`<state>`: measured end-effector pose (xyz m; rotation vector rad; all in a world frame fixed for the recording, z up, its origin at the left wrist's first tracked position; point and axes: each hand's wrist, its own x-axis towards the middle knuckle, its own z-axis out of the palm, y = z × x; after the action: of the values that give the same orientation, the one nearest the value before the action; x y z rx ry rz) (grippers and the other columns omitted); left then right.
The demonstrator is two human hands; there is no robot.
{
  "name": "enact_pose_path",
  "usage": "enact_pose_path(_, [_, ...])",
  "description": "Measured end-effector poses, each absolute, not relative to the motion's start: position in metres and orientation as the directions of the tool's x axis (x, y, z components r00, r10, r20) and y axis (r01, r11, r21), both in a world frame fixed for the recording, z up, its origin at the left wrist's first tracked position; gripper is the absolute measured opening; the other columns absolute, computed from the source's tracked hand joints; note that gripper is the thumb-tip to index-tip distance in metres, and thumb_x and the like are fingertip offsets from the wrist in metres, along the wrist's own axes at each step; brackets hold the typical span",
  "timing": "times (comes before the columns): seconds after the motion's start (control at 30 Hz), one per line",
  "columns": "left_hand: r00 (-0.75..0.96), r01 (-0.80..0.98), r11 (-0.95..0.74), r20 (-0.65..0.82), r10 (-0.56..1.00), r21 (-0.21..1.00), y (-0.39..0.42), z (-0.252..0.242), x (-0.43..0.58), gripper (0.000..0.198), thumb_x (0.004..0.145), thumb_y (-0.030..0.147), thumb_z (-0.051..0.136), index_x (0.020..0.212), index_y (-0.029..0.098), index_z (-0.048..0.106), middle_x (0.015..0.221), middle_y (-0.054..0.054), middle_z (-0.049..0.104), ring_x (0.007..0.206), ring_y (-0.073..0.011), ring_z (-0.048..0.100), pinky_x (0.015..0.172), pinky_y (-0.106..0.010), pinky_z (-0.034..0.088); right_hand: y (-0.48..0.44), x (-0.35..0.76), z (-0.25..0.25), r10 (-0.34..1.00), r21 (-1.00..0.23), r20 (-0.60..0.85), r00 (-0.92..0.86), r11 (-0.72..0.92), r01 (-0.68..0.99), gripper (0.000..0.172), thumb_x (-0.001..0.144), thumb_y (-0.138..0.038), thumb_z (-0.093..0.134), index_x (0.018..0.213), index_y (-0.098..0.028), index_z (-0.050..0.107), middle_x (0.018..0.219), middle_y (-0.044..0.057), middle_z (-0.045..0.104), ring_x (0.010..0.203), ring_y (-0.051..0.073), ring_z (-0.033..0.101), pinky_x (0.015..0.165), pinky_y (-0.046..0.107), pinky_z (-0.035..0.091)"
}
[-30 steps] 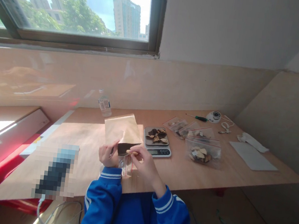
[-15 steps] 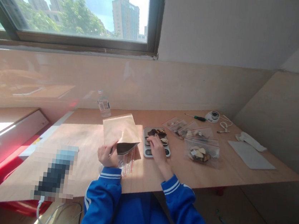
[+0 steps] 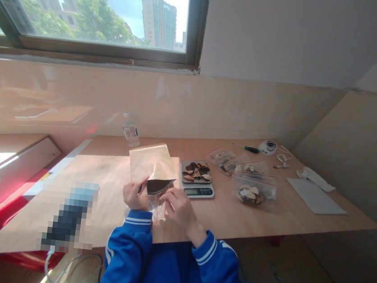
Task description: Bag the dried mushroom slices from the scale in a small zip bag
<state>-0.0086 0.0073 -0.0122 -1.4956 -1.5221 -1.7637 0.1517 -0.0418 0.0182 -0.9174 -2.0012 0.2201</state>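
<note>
My left hand (image 3: 134,195) is closed on the lower left edge of a brown kraft paper bag (image 3: 154,162), whose dark mouth gapes toward me. Close to the right corner of that mouth, my right hand (image 3: 180,208) has its fingers pinched together; whatever may be between them is hidden. A white digital kitchen scale (image 3: 187,191) stands just beyond my right hand, with dark and pale dried slices (image 3: 197,172) heaped on its plate. Clear plastic zip bags (image 3: 157,210) with red seals lie below the paper bag, partly covered by my hands.
Filled zip bags (image 3: 253,194) lie right of the scale. Behind them are a green-handled screwdriver (image 3: 252,149), a white dome camera (image 3: 268,147) and its cable. A white sheet (image 3: 316,197) lies far right. A water bottle (image 3: 130,131) stands near the wall; a blurred-out object (image 3: 71,214) lies left.
My right hand has moved from the slices on the scale left and toward me, to the paper bag's mouth. The scale's display is now uncovered. My left hand and the bag stay put.
</note>
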Motion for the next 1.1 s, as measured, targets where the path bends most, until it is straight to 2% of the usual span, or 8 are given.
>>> enact_pose_path(0.1, [-0.383, 0.803, -0.317, 0.844, 0.376, 0.505, 0.008, -0.013, -0.009, 0.017, 0.082, 0.028, 0.058, 0.082, 0.021, 0.073, 0.057, -0.001, 0.052, 0.058, -0.0132, 0.044, 0.063, -0.026, 0.040, -0.050, 0.136, 0.017, 0.655, -0.477, 0.637, -0.407, 0.749, 0.459, 0.021, 0.082, -0.006, 0.045, 0.084, -0.018, 0.062, 0.084, 0.005, 0.060, 0.083, 0.018, 0.052, 0.075, 0.030, 0.046])
enact_pose_path(0.3, [-0.436, 0.813, -0.170, 0.776, 0.455, 0.557, 0.006, -0.008, -0.008, 0.019, 0.082, 0.030, 0.056, 0.082, 0.021, 0.073, 0.066, -0.005, 0.061, 0.065, -0.0169, 0.051, 0.071, -0.029, 0.040, -0.059, 0.133, 0.014, 0.730, -0.573, 0.499, -0.466, 0.682, 0.454, 0.024, 0.082, -0.005, 0.043, 0.082, -0.020, 0.062, 0.085, 0.004, 0.059, 0.085, 0.017, 0.053, 0.078, 0.030, 0.046])
enact_pose_path(0.6, [-0.458, 0.802, -0.125, 0.735, 0.499, 0.585, 0.004, -0.005, -0.006, 0.017, 0.081, 0.025, 0.056, 0.085, 0.021, 0.072, 0.072, -0.005, 0.063, 0.072, -0.0185, 0.052, 0.074, -0.031, 0.039, -0.057, 0.136, 0.008, 0.815, -0.688, 0.463, -0.349, 0.578, 0.438, 0.027, 0.081, -0.003, 0.040, 0.089, -0.019, 0.060, 0.089, 0.004, 0.056, 0.089, 0.017, 0.053, 0.081, 0.030, 0.046])
enact_pose_path(0.73, [-0.512, 0.769, -0.049, 0.661, 0.549, 0.637, 0.007, -0.004, -0.006, 0.018, 0.081, 0.022, 0.055, 0.087, 0.023, 0.071, 0.079, -0.004, 0.066, 0.077, -0.0190, 0.055, 0.078, -0.033, 0.038, -0.057, 0.138, 0.002, 0.826, -0.690, 0.448, -0.343, 0.563, 0.455, 0.026, 0.081, -0.004, 0.040, 0.091, -0.018, 0.060, 0.092, 0.006, 0.056, 0.091, 0.018, 0.053, 0.083, 0.031, 0.047])
enact_pose_path(0.87, [-0.618, 0.702, 0.083, 0.548, 0.564, 0.707, 0.011, -0.006, -0.009, 0.019, 0.081, 0.020, 0.054, 0.090, 0.022, 0.070, 0.084, -0.005, 0.067, 0.084, -0.0206, 0.057, 0.080, -0.035, 0.038, -0.058, 0.142, -0.008, 0.852, -0.684, 0.399, -0.339, 0.523, 0.508, 0.025, 0.080, -0.012, 0.050, 0.103, -0.017, 0.059, 0.109, 0.009, 0.056, 0.105, 0.021, 0.050, 0.093, 0.036, 0.044])
enact_pose_path(0.93, [-0.649, 0.685, 0.134, 0.516, 0.559, 0.716, 0.012, -0.008, -0.011, 0.021, 0.080, 0.019, 0.053, 0.093, 0.023, 0.069, 0.088, -0.005, 0.067, 0.087, -0.0216, 0.057, 0.082, -0.036, 0.038, -0.059, 0.144, -0.014, 0.858, -0.679, 0.377, -0.349, 0.512, 0.525, 0.032, 0.077, -0.018, 0.059, 0.109, -0.017, 0.057, 0.118, 0.011, 0.053, 0.113, 0.023, 0.047, 0.098, 0.040, 0.041])
enact_pose_path(1.1, [-0.670, 0.684, 0.223, 0.479, 0.566, 0.694, 0.013, -0.009, -0.017, 0.024, 0.078, 0.018, 0.053, 0.097, 0.026, 0.065, 0.099, -0.005, 0.066, 0.098, -0.0242, 0.056, 0.089, -0.040, 0.035, -0.063, 0.144, -0.023, 0.893, -0.700, 0.348, -0.286, 0.450, 0.554, 0.038, 0.075, -0.024, 0.065, 0.112, -0.017, 0.056, 0.124, 0.013, 0.051, 0.117, 0.025, 0.047, 0.101, 0.042, 0.040])
